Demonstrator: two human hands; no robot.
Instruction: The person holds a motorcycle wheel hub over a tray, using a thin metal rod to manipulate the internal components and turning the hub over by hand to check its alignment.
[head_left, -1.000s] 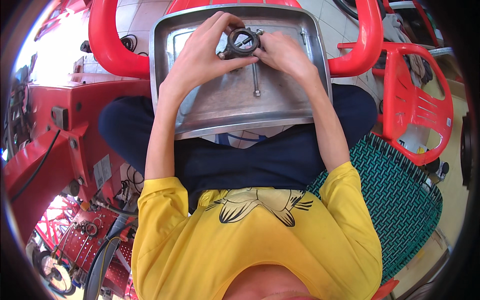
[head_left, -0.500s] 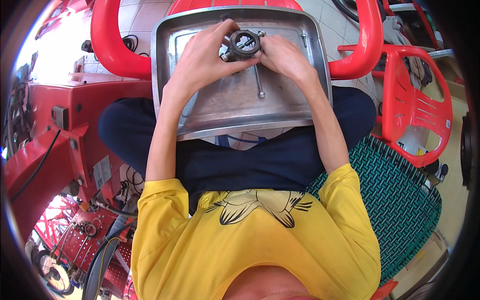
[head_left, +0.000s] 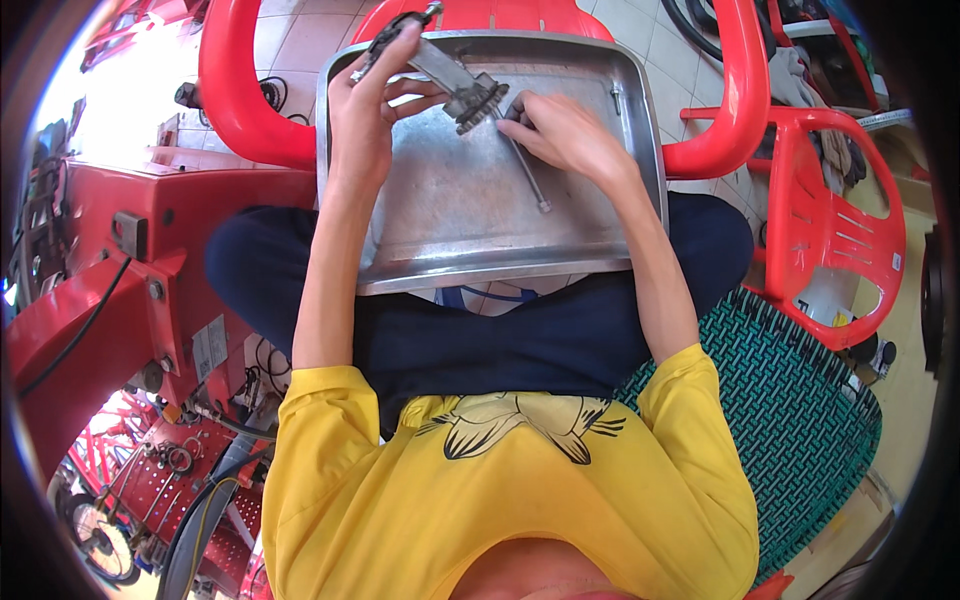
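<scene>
The left hand point(head_left: 365, 105) is raised over the far left corner of a metal tray point(head_left: 480, 230), its fingers curled and clamped around a grey metal arm point(head_left: 425, 55) that slants from the fingertips down to a small toothed gear point(head_left: 475, 100) at its lower end. The arm lies across the inner side of the fingers, with the index finger stretched along its upper edge; the gear hangs clear of the hand, just above the tray floor.

The right hand point(head_left: 565, 135) rests on the tray beside that gear, fingers bent together and pinched on the upper end of a thin metal rod point(head_left: 528, 175). The rod runs from under the fingertips toward the person and ends in a small knob on the tray floor. The right fingertips sit just beside the gear; whether they touch it cannot be told.

The tray lies across the person's lap on dark blue trousers. Besides the rod, it holds 1 small bolt point(head_left: 617, 97) near its far right corner. Red plastic chairs point(head_left: 840, 220) stand beyond and to the right of the tray.
</scene>
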